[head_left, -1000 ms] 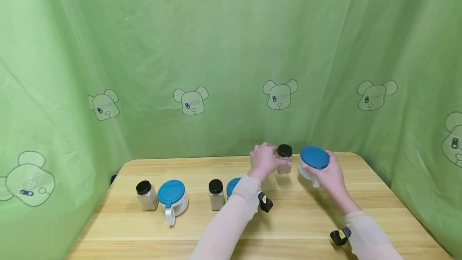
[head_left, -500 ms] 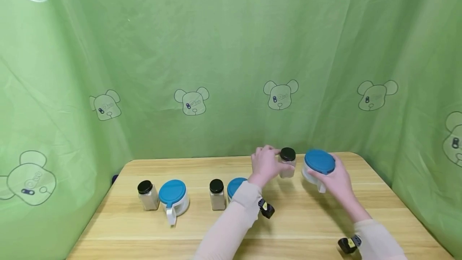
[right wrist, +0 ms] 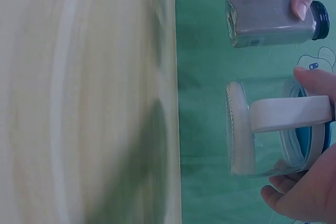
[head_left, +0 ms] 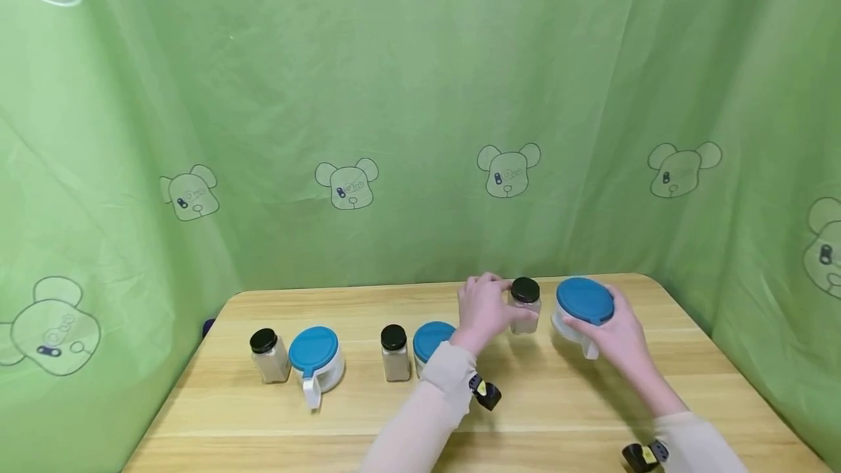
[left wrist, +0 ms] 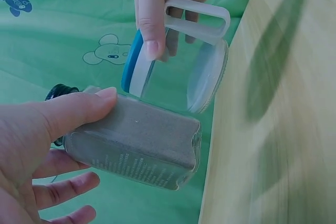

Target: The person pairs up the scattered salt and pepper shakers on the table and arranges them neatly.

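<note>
My left hand (head_left: 485, 310) grips a square glass spice jar (left wrist: 136, 140) by its upper part, thumb along one side. The jar has a black screw lid (head_left: 525, 290) and is filled with greyish powder. To its right, my right hand (head_left: 620, 331) holds a round clear glass seasoning pot (right wrist: 273, 153) around its blue lid (head_left: 585, 300). A white handle (right wrist: 289, 114) juts from the pot toward me, and some white stuff lies at its bottom. In both wrist views, jar and pot hang side by side, apart from the wooden table (right wrist: 94, 77).
Another spice jar (head_left: 396, 363) stands mid-table beside a blue-lidded pot (head_left: 430, 339), partly hidden by my left sleeve. Farther left are a third jar (head_left: 270, 363) and a pot (head_left: 314, 349) with its handle toward me. A green curtain (head_left: 420, 93) hangs behind the table.
Both hands have shifted slightly toward me and to the right, carrying the spice jar and the seasoning pot. The things standing on the table have stayed put.
</note>
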{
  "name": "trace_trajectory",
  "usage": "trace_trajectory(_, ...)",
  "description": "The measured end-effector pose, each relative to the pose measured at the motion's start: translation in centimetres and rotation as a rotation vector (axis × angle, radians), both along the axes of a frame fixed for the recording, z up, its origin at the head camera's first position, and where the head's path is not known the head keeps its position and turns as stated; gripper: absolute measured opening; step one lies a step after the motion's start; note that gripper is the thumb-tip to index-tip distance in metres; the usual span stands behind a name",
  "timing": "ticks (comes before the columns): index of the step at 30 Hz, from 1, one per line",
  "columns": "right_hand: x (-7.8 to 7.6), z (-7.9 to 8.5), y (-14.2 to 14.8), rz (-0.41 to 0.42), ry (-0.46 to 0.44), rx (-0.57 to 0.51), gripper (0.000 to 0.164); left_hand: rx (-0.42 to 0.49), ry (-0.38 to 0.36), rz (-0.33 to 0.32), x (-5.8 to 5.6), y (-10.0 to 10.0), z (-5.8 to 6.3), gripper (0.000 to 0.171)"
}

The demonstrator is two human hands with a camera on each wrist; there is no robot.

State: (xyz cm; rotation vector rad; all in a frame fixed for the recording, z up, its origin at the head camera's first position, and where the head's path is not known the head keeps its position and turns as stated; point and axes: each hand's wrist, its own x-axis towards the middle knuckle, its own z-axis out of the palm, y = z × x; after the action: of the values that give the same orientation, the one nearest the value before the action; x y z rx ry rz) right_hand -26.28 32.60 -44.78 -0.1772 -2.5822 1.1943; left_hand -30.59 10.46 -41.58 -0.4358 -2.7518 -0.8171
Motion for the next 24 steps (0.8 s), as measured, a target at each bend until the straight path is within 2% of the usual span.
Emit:
trace_trajectory(11, 1.3, 0.0, -0.1, 0.042, -0.064, -0.001, 0.112, 0.025, -0.004, -0.015, 1.2, -0.4, -1.0, 0.066)
trace_trajectory(18, 1.8, -0.2, -0.3, 0.041, -0.04, 0.022, 0.108, 0.037, -0.007, -0.008, 1.8, -0.5, -1.2, 0.066)
trace_trajectory(24, 2.3, -0.2, -0.7, 0.062, -0.059, 0.023, 0.109, 0.027, -0.002, -0.009, 2.4, -0.6, -1.6, 0.066)
